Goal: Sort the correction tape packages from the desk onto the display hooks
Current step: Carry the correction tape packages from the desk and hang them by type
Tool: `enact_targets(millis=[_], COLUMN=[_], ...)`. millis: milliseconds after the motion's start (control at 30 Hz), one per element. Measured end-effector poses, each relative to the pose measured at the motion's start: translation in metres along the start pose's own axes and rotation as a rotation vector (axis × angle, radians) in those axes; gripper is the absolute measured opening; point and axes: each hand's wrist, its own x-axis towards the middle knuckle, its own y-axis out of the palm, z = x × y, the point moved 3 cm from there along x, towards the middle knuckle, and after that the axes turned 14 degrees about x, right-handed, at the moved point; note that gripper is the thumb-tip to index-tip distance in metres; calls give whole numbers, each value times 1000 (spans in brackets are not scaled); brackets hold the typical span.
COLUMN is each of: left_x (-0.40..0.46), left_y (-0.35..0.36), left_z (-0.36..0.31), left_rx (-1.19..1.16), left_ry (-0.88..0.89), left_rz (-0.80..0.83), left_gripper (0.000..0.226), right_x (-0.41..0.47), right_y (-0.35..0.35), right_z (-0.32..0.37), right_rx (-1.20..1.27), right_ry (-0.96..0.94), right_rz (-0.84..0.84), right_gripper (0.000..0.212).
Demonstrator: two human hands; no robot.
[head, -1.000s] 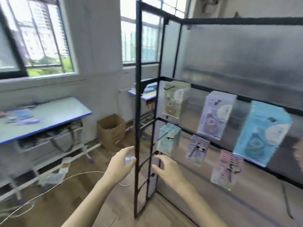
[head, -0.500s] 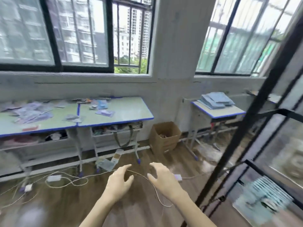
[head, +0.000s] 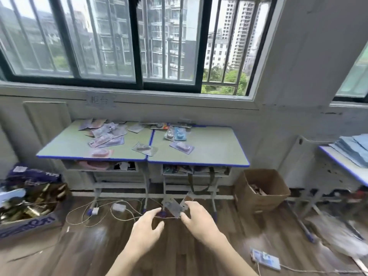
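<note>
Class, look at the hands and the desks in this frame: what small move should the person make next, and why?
Probably step toward the desks and reach for a near package. Both the left hand and the right hand hang open and empty above the floor, well short of the desks, and many packages lie scattered on top, so none is yet within grasp.

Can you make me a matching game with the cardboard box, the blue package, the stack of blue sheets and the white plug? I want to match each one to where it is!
Things:
1. cardboard box
2. blue package
3. stack of blue sheets
4. white plug

Places:
A. on the right-hand desk of the joined pair
B. on the floor under the left desk
C. on the floor right of the desks
D. on the far-right desk

Pairs: 1-C, 2-A, 3-D, 4-B
</note>
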Motion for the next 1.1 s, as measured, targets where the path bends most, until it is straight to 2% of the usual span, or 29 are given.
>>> enact_targets(millis=[267,500,733,1033,1100], left_x=[111,202,270,396,426], left_y=[3,-4,-15,-39,-50], left_z=[-6,-22,-15,33,47], left_rx=[-39,34,25,6,-2], left_ry=[-161,-226,-278,-291,-293], left_rz=[-103,-62,-88,-24,-21], left_gripper=[47,49,46,46,58], right_x=[149,258,341,490,524], right_y=[-18,-33,-34,-27,-29], right_z=[-25,-55,-55,-77,-85], right_rx=[-7,-106,-146,-83,-86], right_ry=[-77,-84,-77,118,176], right_rz=[122,213,274,150,64], right_gripper=[47,49,42,37,38])
